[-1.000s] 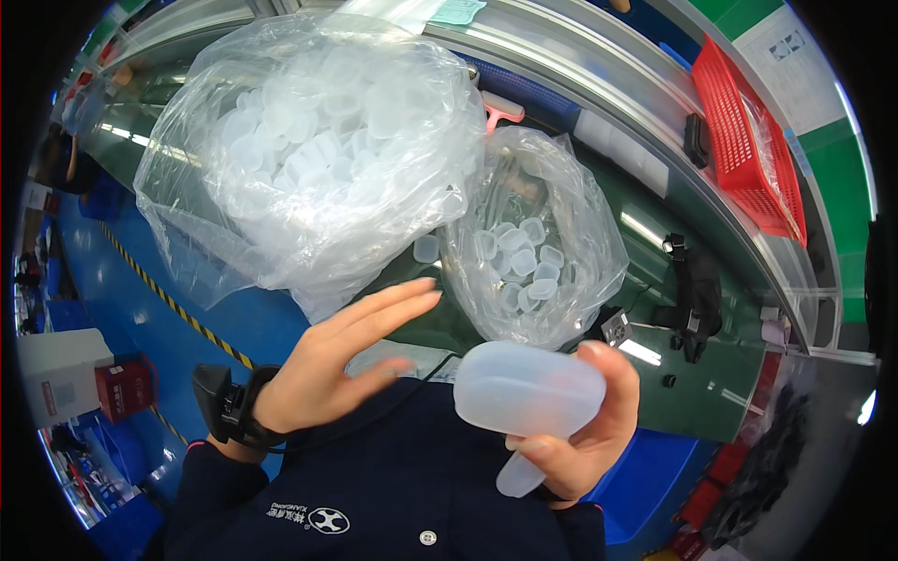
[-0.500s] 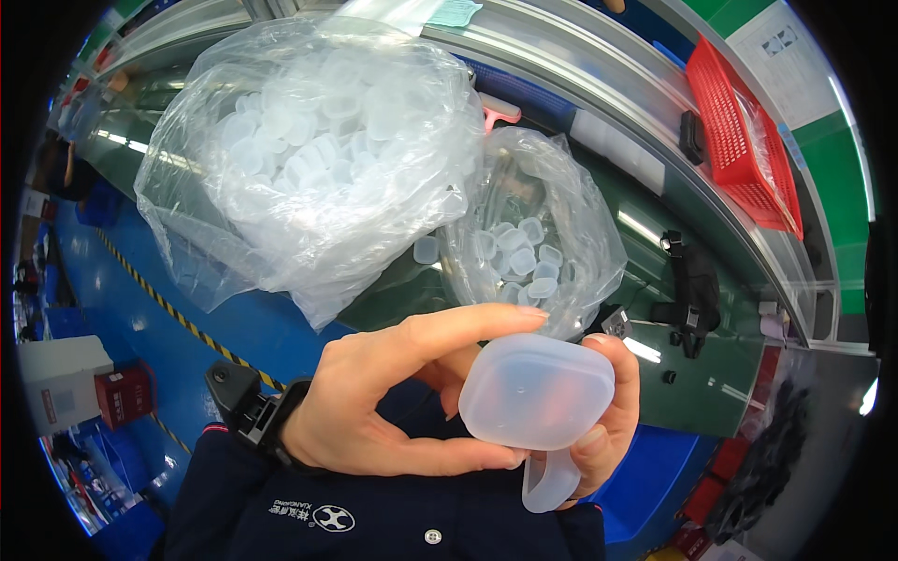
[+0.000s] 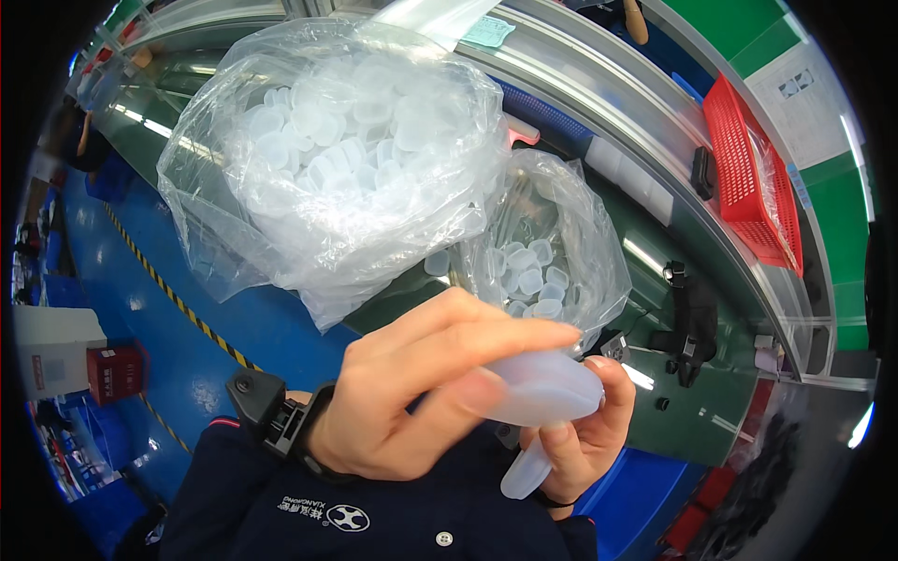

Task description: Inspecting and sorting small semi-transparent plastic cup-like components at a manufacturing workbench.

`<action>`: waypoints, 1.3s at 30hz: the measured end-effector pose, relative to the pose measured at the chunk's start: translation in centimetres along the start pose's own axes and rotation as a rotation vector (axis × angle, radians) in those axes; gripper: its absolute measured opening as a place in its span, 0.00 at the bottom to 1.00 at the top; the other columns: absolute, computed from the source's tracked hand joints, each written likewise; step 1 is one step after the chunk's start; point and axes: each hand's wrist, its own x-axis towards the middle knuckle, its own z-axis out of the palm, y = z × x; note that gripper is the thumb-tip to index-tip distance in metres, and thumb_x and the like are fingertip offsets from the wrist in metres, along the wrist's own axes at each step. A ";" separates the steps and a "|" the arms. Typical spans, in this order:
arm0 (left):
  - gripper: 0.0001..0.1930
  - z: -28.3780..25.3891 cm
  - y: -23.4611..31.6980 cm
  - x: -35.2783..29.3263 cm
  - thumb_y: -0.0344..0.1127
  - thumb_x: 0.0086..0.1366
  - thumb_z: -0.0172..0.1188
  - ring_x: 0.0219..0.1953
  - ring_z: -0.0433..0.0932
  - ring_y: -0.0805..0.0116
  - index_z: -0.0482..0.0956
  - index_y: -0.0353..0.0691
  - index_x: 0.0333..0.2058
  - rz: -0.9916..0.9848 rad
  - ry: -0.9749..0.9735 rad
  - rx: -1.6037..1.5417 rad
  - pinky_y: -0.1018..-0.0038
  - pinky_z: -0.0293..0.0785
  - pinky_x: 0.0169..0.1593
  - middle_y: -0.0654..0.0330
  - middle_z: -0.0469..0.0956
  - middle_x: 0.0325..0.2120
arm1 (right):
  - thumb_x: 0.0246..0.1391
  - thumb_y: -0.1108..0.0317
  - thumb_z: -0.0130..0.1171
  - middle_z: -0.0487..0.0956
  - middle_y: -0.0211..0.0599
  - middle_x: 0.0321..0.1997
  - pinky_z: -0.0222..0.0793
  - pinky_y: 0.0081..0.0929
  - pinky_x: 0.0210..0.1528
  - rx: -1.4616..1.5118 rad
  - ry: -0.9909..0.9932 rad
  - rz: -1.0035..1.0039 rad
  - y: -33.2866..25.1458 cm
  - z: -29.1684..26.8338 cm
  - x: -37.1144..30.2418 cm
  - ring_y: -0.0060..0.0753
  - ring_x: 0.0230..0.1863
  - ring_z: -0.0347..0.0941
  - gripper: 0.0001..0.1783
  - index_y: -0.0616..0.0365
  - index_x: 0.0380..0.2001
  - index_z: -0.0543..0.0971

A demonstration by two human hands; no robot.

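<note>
Before my chest, both hands hold a translucent, rounded-square plastic container [image 3: 545, 388], tilted so that one side edge faces me. My left hand [image 3: 412, 393] comes from the left, its fingers reaching over the container's top and its blurred thumb against the left end. My right hand [image 3: 594, 425] pinches the right end between thumb and fingers. Below the container a translucent tongue-like strip [image 3: 527, 472] sticks out beside the right thumb; how it joins on is hidden. Beyond my hands stands a small clear bag [image 3: 603, 271] with several small translucent caps [image 3: 529, 280].
A large clear bag [image 3: 215, 220] full of translucent pieces [image 3: 323, 140] lies at the back left on the dark green table [image 3: 608, 220]. One loose cap [image 3: 437, 263] lies between the bags. Black gear [image 3: 690, 323] lies to the right; a red basket [image 3: 739, 168] is at the far right.
The container has tipped from showing its broad face to showing its edge. My left fingers have moved up over its top, and the left thumb has risen from its lower edge.
</note>
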 end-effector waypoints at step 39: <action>0.17 -11.7 -19.3 2.8 0.33 0.44 0.62 0.34 0.71 0.56 0.73 0.41 0.36 -0.577 0.179 1.390 0.68 0.69 0.36 0.56 0.69 0.34 | 0.47 0.66 0.54 0.65 0.44 0.52 0.67 0.30 0.41 -1.286 0.085 0.077 8.1 -8.9 5.9 0.40 0.42 0.70 0.26 0.51 0.51 0.64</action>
